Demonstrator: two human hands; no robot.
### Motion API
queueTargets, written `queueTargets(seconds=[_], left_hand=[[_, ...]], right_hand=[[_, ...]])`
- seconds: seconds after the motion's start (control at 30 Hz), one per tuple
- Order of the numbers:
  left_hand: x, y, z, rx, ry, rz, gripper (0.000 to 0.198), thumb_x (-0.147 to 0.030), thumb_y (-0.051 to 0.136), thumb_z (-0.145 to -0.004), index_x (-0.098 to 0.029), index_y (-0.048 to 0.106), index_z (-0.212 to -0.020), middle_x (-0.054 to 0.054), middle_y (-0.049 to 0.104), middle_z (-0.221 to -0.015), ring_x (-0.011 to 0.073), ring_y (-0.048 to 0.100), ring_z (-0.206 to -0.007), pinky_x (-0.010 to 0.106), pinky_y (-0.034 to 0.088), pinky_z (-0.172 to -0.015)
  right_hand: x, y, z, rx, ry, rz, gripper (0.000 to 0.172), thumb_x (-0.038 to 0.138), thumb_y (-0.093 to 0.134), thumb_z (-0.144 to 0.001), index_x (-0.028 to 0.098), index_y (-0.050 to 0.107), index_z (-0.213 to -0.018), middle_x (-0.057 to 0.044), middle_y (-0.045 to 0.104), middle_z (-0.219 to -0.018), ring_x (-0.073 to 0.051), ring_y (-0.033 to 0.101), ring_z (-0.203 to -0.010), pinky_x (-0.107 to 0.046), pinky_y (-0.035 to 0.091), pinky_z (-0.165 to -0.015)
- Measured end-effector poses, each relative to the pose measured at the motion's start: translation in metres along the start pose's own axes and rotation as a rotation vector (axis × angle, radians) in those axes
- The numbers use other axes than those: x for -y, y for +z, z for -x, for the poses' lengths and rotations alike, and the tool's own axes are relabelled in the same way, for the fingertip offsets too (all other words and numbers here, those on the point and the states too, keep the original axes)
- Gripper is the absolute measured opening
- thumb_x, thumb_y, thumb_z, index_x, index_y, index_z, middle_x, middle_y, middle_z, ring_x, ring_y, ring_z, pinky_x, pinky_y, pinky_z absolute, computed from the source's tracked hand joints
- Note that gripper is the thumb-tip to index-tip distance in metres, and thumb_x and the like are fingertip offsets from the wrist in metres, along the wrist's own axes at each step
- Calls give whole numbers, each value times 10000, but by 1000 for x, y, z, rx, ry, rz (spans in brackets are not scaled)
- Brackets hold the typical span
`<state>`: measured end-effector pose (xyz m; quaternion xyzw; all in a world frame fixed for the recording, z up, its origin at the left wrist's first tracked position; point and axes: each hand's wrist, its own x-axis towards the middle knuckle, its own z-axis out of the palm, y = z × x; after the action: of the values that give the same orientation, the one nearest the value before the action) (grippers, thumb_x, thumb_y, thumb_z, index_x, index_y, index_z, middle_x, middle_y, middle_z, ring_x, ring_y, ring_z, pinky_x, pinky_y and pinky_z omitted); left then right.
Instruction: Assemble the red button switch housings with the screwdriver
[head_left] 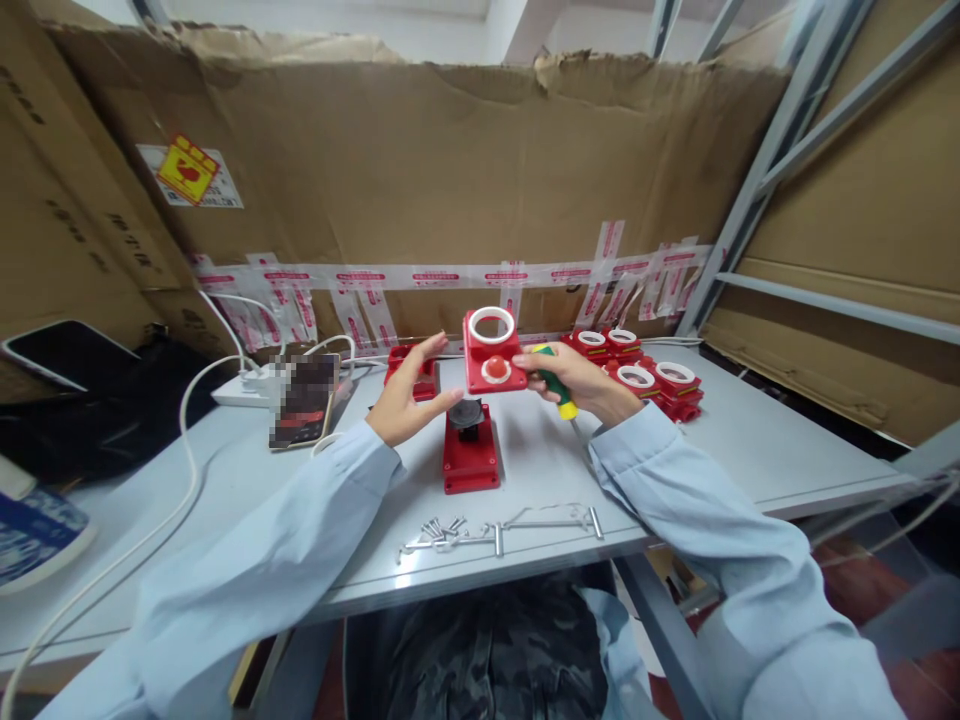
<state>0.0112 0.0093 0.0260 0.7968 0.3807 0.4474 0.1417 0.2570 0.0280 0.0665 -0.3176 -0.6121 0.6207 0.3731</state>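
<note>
My right hand [566,376] grips a screwdriver with a green and yellow handle [555,382]. The same hand pinches the edge of a red cover [480,372], which has a white ring and a round red button, and holds it above the table. To the left of the cover, my left hand [411,400] is open, fingers and thumb apart. Below the cover a red base [471,462] lies on the table with a dark round part [466,412] on it. Screws [442,530] and metal rods [499,540] lie near the front edge.
Several assembled red units [637,378] sit at the right rear. Another red housing [405,368] is behind my left hand. At left are a phone [304,400], a power strip [244,388] and a white cable [187,440]. Cardboard [465,180] walls the back; a metal frame [750,190] rises at right.
</note>
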Motion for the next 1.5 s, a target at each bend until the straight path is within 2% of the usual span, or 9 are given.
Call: queueTargets(seconds=[0.1,0.2,0.37,0.5,0.7,0.83,1.2,1.33,1.5], left_hand=[[11,4,5,225,-2,-57,638,-495,655,-780,-215,473,-1324,127,537,-1363,302,513,-1240,454,457,-987],[19,11,8,318,23,-119,514,-476,658,-783,-200,577,-1210,112,651,-1211,274,613,-1086,435,476,-942],[18,11,6,258,-2,-106,473,-485,614,-814,-161,622,-1157,119,697,-1113,250,648,-972,365,522,-801],[19,-9,5,227,-41,-158,503,-511,623,-789,-169,639,-1157,101,715,-1059,237,654,-913,348,522,-787],[60,-63,12,282,-183,-421,545,-625,631,-672,-212,673,-1024,84,734,-1009,270,674,-846,351,523,-752],[87,-83,17,297,-257,-485,537,-684,623,-608,-237,671,-900,63,746,-939,288,674,-851,357,508,-794],[113,-76,26,199,-256,-452,550,-671,567,-681,-183,601,-932,126,688,-965,306,642,-931,412,472,-863],[111,-82,22,255,-211,-462,580,-682,639,-590,-185,648,-889,101,653,-909,304,604,-877,418,457,-836],[102,-85,26,451,-123,-503,589,-648,719,-535,-193,720,-909,67,574,-844,254,541,-827,373,426,-822]], right_hand=[[4,-8,1,-33,-14,-37,361,307,802,-607,166,472,-641,66,441,-514,-24,373,-421,-124,236,-293],[3,-10,-1,-31,9,-9,365,313,807,-601,161,476,-631,65,434,-516,-25,375,-426,-125,245,-293],[-1,-9,-3,-37,40,15,373,328,814,-587,162,483,-630,70,425,-509,-25,372,-422,-125,247,-290],[-1,-9,-2,-54,28,23,377,336,815,-587,159,484,-618,64,437,-510,-23,368,-422,-127,247,-289],[-5,-9,-5,-70,36,31,381,326,817,-589,169,473,-628,74,415,-494,-26,374,-408,-126,239,-283],[-7,-9,-7,-71,28,51,374,337,815,-595,167,484,-634,68,426,-501,-26,377,-406,-128,242,-280],[-11,-8,-6,-87,30,77,350,332,819,-581,155,533,-678,62,462,-510,-27,393,-408,-128,246,-282],[-10,-8,-6,-92,26,95,346,340,807,-592,155,523,-665,63,456,-509,-29,399,-415,-129,247,-284],[-10,-6,-6,-91,33,133,362,368,802,-596,157,513,-647,63,451,-504,-30,398,-416,-131,249,-283]])
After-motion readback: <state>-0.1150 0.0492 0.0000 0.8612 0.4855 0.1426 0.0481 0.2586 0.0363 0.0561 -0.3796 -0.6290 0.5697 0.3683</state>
